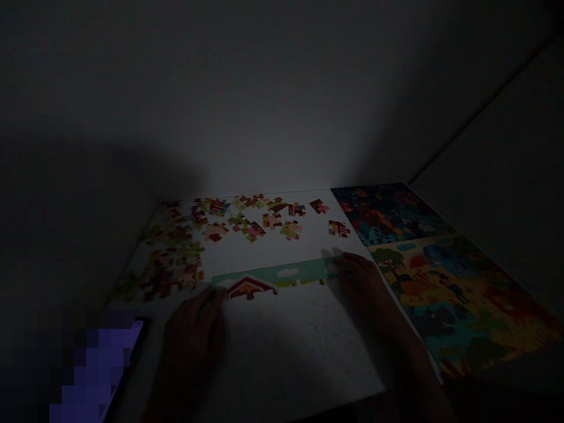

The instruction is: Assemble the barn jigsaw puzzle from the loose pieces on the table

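A joined strip of jigsaw puzzle [286, 274], with teal sky, a small cloud and a red roof on its left part, lies flat on the white table. At its left end rests my left hand [196, 323], fingers forward and thumb apart, the tips touching or very near the strip. My right hand [359, 273] reaches over the strip's right end with fingers stretched out and a little blurred. Neither hand visibly pinches a piece. Loose puzzle pieces [254, 230] lie beyond the strip, and one single piece [338, 228] sits above my right hand. Dim light hides finger detail.
A heap of puzzle pieces [176, 252] covers the table's left side. On the right lie two pictures, a dark blue one [388, 214] and a yellow one with animals [458, 299]. A lit screen [114, 364] is at lower left. A pale wall [273, 117] stands behind the table.
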A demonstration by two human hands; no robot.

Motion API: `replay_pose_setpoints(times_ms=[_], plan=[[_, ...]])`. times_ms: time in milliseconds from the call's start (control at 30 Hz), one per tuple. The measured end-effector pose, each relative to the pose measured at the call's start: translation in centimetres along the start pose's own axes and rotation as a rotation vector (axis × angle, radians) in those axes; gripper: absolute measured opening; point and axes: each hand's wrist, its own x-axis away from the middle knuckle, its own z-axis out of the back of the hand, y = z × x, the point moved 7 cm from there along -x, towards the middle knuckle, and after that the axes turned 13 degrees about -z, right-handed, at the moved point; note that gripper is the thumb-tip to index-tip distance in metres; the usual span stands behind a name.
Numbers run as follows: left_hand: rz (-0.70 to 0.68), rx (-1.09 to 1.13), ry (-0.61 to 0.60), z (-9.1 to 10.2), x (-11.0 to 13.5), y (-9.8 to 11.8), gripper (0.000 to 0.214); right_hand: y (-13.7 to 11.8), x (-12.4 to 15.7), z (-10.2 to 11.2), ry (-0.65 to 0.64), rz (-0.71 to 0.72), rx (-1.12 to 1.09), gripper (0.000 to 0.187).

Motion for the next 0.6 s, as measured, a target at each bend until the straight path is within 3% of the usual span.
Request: replay_pose_setpoints(times_ms=[333, 600], plan=[[0.126, 0.086, -0.058, -0.2, 0.3, 0.3, 0.044, 0.7, -0.6, -1.4, 0.108, 0.071, 0.079, 0.044], [0.128, 0.112, -0.112, -0.7, 0.2, 0.5, 0.045, -1.1, -0.3, -1.6, 0.124, 0.026, 0.178, 0.045]])
